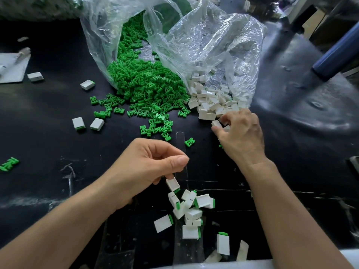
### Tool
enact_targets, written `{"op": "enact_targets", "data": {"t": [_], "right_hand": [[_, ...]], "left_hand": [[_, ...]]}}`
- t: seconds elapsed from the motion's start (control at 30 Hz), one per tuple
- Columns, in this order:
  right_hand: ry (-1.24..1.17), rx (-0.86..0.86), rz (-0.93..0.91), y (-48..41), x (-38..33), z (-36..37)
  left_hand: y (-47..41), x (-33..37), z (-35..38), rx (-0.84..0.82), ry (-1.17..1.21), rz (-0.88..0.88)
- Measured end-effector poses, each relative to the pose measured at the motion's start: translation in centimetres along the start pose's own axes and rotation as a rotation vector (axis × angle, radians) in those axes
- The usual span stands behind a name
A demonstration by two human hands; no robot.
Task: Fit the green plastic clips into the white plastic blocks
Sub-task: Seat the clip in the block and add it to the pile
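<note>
Green clips heaped upper centre, spilling from bag; white blocks just beside, both within easy reach. Right hand pinching fresh block off that heap. Left hand curled above finished block, held or falling, cannot tell, over done pile lower centre.

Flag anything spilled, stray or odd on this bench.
Green clips have spilled out of the clear bag across the black table; one clip lies far off at the left edge. A few blocks sit scattered at the left, apart from the front pile. Nothing looks damaged.
</note>
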State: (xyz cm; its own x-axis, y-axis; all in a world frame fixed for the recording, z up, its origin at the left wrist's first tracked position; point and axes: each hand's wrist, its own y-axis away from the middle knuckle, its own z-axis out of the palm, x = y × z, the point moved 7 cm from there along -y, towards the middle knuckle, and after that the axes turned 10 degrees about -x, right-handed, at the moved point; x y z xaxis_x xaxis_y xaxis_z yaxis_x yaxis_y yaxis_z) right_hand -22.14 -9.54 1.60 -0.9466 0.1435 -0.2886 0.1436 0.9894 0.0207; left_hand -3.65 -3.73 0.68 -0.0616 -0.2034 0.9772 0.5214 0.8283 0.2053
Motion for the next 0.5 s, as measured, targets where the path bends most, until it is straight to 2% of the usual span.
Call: {"op": "enact_targets", "data": {"t": [0.2,0.3,0.4,0.5], "right_hand": [[0.025,-0.012,-0.025,0.1,-0.2,0.2],[-0.110,-0.040,-0.102,0.7,-0.8,0.1],[-0.419,-0.189,-0.206,1.8,-2.7,0.5],[-0.602,-0.431,-0.251,3.1,-4.6,1.6]], "left_hand": [[-0.1,-0.3,-0.4,0.052,-0.011,-0.017],[0.0,-0.5,-1.1,0.140,0.008,-0.008],[0.0,-0.4,-2.1,0.249,-0.004,0.043],[-0.1,0.0,-2.2,0.258,-0.008,0.092]]}}
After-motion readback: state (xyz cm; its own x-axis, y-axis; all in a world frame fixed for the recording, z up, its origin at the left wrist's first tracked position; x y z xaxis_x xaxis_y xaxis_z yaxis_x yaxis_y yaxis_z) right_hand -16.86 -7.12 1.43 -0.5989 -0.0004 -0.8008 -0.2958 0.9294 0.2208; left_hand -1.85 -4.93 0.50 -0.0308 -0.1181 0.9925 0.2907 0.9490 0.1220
